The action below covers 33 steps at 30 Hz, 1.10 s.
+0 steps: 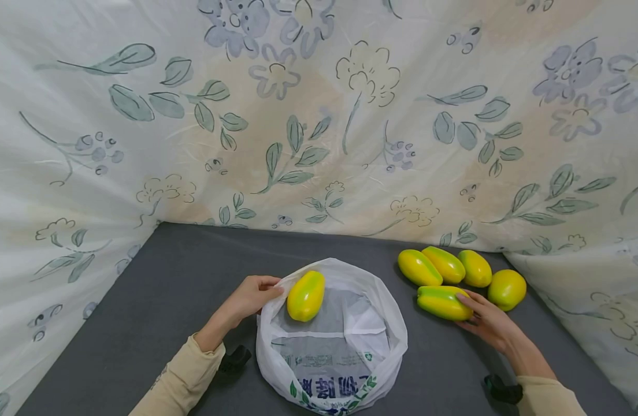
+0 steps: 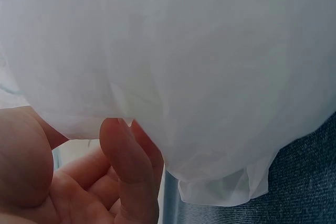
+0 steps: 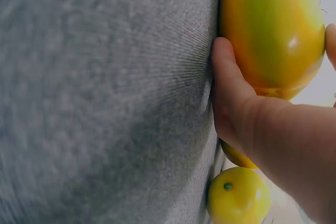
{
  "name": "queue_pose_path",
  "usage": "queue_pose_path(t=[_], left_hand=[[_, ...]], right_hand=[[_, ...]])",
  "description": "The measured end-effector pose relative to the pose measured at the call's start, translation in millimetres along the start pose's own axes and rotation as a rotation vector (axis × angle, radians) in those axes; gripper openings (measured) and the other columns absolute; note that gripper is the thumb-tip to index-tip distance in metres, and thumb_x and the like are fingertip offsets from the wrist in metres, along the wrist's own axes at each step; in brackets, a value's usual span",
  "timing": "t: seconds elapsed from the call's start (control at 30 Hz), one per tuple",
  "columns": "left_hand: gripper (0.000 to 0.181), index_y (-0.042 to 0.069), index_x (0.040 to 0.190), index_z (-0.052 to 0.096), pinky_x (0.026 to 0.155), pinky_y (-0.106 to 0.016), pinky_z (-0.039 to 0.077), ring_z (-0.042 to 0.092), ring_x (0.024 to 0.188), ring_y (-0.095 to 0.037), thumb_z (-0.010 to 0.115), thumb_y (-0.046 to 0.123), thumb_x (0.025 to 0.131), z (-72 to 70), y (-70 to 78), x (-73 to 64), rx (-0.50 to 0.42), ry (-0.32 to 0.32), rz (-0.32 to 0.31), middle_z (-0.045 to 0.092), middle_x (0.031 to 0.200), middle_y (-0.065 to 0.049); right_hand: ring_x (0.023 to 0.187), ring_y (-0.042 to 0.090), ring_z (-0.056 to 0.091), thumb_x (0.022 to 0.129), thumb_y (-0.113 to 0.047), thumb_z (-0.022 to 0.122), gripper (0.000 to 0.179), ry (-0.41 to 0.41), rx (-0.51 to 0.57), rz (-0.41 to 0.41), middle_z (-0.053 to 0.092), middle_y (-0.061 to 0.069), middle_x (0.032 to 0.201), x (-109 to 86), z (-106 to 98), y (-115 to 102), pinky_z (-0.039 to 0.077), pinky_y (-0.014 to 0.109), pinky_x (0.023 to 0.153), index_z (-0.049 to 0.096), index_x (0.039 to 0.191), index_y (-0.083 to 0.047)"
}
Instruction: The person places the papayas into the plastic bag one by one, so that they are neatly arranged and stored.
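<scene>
A white plastic bag point(image 1: 264, 352) stands wide open in the head view, its rim rolled outward. My left hand point(image 1: 252, 300) pinches that rim at the left; in the left wrist view the thumb point(image 2: 123, 156) lies against the white film. Inside the bag, by its far left wall, is a yellow-green papaya point(image 1: 305, 296). To the right, my right hand point(image 1: 488, 320) grips another papaya point(image 1: 441, 303) by its right end. The right wrist view shows the thumb point(image 3: 226, 59) low on this papaya point(image 3: 273, 30), near the cloth, with a fingertip on the opposite side.
Several more papayas point(image 1: 420, 267) lie in a cluster behind and beside my right hand, one point(image 1: 507, 289) at its right. Dark grey cloth point(image 1: 204, 260) covers the table. A floral curtain point(image 1: 319, 190) rises along its back and sides.
</scene>
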<state>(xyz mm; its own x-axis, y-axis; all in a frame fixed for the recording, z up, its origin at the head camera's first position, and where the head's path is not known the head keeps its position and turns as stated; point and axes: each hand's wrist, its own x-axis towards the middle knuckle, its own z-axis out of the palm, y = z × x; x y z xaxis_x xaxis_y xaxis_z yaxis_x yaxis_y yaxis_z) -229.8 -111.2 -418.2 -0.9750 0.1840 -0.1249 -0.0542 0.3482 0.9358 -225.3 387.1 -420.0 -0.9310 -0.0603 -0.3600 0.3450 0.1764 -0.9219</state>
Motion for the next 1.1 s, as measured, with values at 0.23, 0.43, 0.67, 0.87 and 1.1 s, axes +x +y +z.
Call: queue_pose_path(t=[0.23,0.43,0.67,0.87,1.1], left_hand=[[0.031,0.002,0.122,0.063,0.061,-0.031,0.053,0.061,0.073,-0.018,0.061,0.015,0.094,-0.9,0.3,0.4,-0.002,-0.002,-0.004,0.066,0.1,-0.006],[0.031,0.001,0.122,0.063,0.06,-0.031,0.052,0.06,0.073,-0.018,0.061,0.016,0.094,-1.7,2.2,-0.8,0.01,0.005,-0.007,0.065,0.101,-0.007],[0.032,0.001,0.123,0.062,0.06,-0.031,0.052,0.06,0.073,-0.017,0.06,0.017,0.095,-2.2,3.6,-3.2,0.01,0.0,-0.005,0.065,0.101,-0.007],[0.032,0.001,0.123,0.062,0.061,-0.031,0.053,0.06,0.074,-0.017,0.06,0.017,0.095,-2.9,2.1,-1.9,0.005,-0.002,-0.005,0.065,0.101,-0.007],[0.031,0.002,0.122,0.063,0.06,-0.03,0.052,0.06,0.073,-0.018,0.06,0.016,0.095,-3.6,1.1,-0.3,-0.001,-0.007,-0.002,0.065,0.1,-0.006]], right_hand=[[0.131,0.037,0.027,0.101,-0.045,0.04,0.086,-0.041,0.017,0.052,-0.002,0.029,0.15,-3.1,-10,2,0.035,0.049,0.102,-0.017,0.148,-0.001],[0.104,0.013,0.052,0.102,-0.044,0.037,0.079,-0.091,0.039,0.062,0.023,0.019,0.139,-7.4,-18,3,0.041,0.045,0.098,-0.008,0.15,0.0],[0.105,0.013,0.053,0.102,-0.042,0.038,0.065,-0.153,0.119,0.042,0.034,0.008,0.129,-11.3,-14,-2,0.04,0.046,0.099,0.008,0.149,-0.009],[0.107,0.015,0.054,0.103,-0.039,0.036,0.042,-0.245,0.218,0.023,0.043,0.001,0.122,-14.7,-6,-12,0.037,0.046,0.101,0.028,0.141,-0.022],[0.108,0.015,0.053,0.104,-0.038,0.033,0.043,-0.312,0.267,0.0,0.044,0.0,0.122,-17.4,6,-20,0.035,0.047,0.103,0.023,0.142,-0.02]])
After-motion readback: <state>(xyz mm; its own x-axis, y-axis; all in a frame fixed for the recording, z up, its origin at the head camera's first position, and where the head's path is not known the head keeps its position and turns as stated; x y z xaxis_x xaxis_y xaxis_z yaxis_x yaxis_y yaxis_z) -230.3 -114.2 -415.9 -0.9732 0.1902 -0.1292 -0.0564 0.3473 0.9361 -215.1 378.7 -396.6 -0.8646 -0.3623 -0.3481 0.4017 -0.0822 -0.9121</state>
